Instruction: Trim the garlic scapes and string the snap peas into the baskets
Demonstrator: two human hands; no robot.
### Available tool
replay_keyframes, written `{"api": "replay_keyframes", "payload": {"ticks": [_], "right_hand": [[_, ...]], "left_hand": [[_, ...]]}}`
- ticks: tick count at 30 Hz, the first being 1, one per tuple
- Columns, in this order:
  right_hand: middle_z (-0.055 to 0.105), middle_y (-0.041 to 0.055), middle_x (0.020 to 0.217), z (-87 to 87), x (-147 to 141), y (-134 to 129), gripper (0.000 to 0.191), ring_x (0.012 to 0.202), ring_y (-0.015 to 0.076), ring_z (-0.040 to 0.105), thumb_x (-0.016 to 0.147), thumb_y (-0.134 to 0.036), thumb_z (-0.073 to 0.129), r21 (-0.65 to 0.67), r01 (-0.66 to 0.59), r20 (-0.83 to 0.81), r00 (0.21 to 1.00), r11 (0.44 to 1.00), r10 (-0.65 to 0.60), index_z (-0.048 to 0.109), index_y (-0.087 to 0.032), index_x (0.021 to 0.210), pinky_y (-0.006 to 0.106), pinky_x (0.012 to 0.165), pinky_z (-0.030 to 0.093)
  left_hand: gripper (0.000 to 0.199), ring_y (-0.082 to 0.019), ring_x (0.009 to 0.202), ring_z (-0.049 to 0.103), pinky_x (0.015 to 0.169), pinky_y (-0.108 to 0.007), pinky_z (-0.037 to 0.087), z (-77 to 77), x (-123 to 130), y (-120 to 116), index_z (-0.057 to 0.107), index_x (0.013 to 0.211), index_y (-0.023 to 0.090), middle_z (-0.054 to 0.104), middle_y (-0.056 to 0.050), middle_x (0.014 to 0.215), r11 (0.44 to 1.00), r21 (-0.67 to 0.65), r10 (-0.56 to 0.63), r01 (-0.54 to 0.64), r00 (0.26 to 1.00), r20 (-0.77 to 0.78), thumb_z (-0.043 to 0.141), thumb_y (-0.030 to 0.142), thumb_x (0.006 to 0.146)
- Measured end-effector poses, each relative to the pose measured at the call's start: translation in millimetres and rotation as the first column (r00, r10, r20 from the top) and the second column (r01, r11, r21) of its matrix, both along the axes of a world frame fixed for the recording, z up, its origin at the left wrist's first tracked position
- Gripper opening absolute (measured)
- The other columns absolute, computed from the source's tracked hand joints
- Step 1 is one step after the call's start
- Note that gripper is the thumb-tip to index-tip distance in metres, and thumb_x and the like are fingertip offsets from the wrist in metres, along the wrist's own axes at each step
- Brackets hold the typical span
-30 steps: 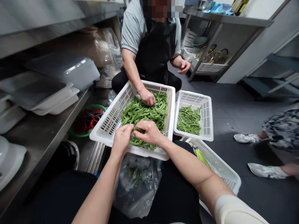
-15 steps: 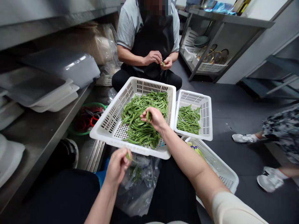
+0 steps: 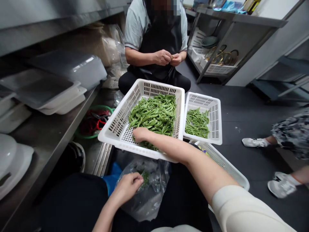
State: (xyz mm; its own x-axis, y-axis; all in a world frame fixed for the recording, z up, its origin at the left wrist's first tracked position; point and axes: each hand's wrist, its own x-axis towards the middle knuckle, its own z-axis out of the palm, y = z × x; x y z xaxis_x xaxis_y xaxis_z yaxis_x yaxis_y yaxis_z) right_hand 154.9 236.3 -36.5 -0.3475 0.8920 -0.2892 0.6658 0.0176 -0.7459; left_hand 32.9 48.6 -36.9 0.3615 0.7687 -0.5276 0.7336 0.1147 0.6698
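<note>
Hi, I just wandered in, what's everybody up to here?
Two people are handling green pods. The near person's right hand is down among them in the large white basket; its fingertips are hidden. The left hand is over a clear plastic bag with green bits in it. Opposite, a co-worker's hands meet in front of a black apron, around something too small to make out. More pods lie in the smaller white basket alongside.

Right hand (image 3: 140, 134) forward, left hand (image 3: 129, 187) lower (loosely curled)
</note>
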Motion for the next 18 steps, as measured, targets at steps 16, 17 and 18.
{"api": "replay_keyframes", "payload": {"ticks": [16, 17, 18], "right_hand": [[0.033, -0.0111, 0.04, 63.7, 106, -39, 0.037, 0.034, 0.0013, 0.023, 0.061, -0.036, 0.077, -0.359, 0.105, -0.774, 0.522, 0.927, -0.359, 0.045, -0.017, 0.066, 0.015, 0.034, 0.014], [0.033, -0.0113, 0.042, 65.7, 106, -41, 0.038, 0.035, 0.0009, 0.022, 0.062, -0.037, 0.076, -0.373, 0.119, -0.786, 0.487, 0.92, -0.381, 0.045, -0.017, 0.067, 0.015, 0.034, 0.014], [0.033, -0.0114, 0.044, 67.7, 105, -43, 0.037, 0.035, 0.0007, 0.022, 0.063, -0.038, 0.076, -0.384, 0.122, -0.79, 0.469, 0.915, -0.394, 0.045, -0.017, 0.07, 0.015, 0.034, 0.014]], "left_hand": [[0.036, -0.022, 0.075, 0.065, 0.069, -0.031, 0.05, 62.9, 64, 96, 0.07, 0.084, 0.017, 0.073, -0.007, 0.081, 0.87, 0.32, 0.266, -0.374, 0.904, 0.334, 0.056, 0.046, 0.067], [0.035, -0.021, 0.071, 0.063, 0.066, -0.03, 0.05, 63.9, 67, 96, 0.069, 0.078, 0.017, 0.072, -0.006, 0.075, 0.88, 0.296, 0.272, -0.372, 0.904, 0.329, 0.055, 0.047, 0.067], [0.035, -0.02, 0.065, 0.061, 0.062, -0.029, 0.048, 65.6, 68, 95, 0.067, 0.072, 0.017, 0.07, -0.005, 0.069, 0.882, 0.277, 0.284, -0.38, 0.9, 0.329, 0.053, 0.049, 0.067]]}}
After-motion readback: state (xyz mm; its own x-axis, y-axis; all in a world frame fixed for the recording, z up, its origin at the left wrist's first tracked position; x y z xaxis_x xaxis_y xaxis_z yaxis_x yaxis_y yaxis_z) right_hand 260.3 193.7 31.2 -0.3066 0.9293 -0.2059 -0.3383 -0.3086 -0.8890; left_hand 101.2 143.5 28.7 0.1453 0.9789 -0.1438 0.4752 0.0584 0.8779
